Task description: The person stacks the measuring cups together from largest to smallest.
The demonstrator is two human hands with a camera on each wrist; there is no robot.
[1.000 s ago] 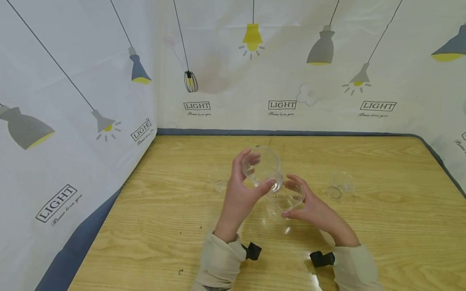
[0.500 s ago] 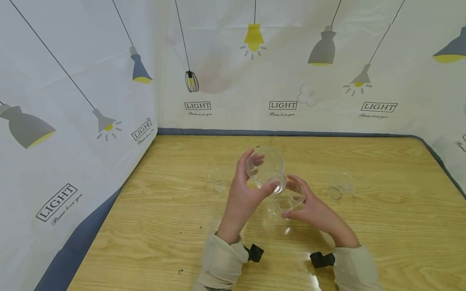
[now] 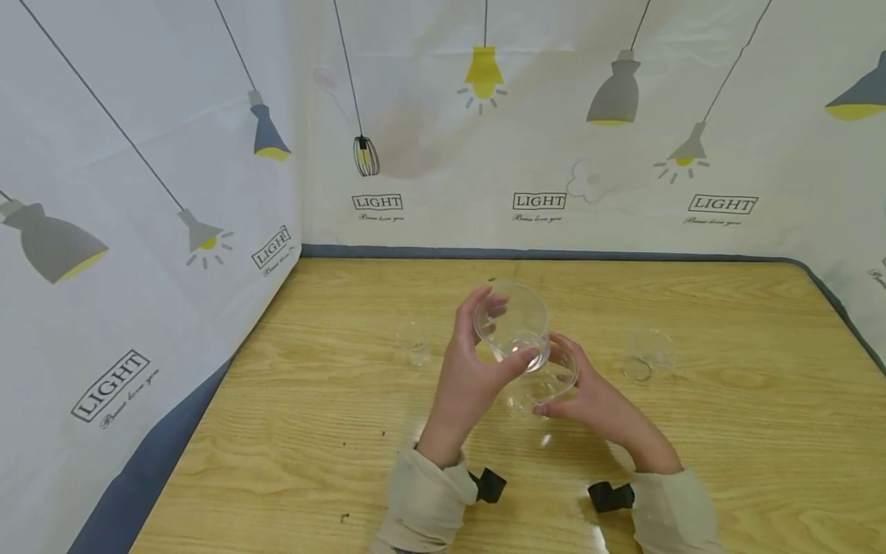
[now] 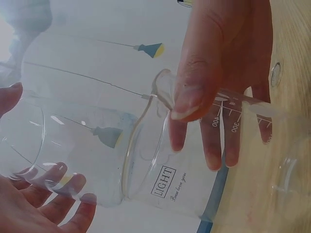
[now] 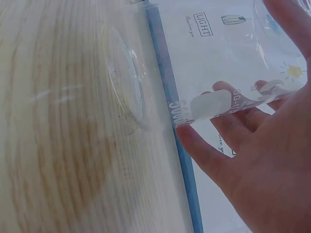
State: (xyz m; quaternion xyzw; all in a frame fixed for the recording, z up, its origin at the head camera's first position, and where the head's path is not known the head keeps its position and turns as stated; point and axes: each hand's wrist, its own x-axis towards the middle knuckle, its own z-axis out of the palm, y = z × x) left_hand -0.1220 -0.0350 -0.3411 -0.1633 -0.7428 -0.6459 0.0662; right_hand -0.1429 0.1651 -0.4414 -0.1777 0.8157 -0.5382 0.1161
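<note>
Two clear glass beakers are held above the table, one over the other. My left hand (image 3: 471, 373) grips the upper beaker (image 3: 514, 308), tilted, with the thumb near its base. Below and to the right, my right hand (image 3: 598, 394) holds the larger-looking lower beaker (image 3: 571, 375) between thumb and fingers. In the left wrist view, the upper beaker's (image 4: 87, 160) bottom end meets the spouted mouth of the lower beaker (image 4: 228, 114), which bears white scale marks. How deep it sits inside cannot be told. White 500 ml print shows under the right hand (image 5: 262, 155) in the right wrist view.
A small clear glass vessel (image 3: 414, 342) stands on the wooden table (image 3: 277, 431) left of the hands. Farther right is another clear vessel (image 3: 652, 348), with a clear round piece (image 3: 637, 369) beside it. A printed cloth (image 3: 443, 169) walls off the back and left side.
My left hand has shifted right with the upper beaker, bringing it further over the lower one. The right hand has stayed nearly still.
</note>
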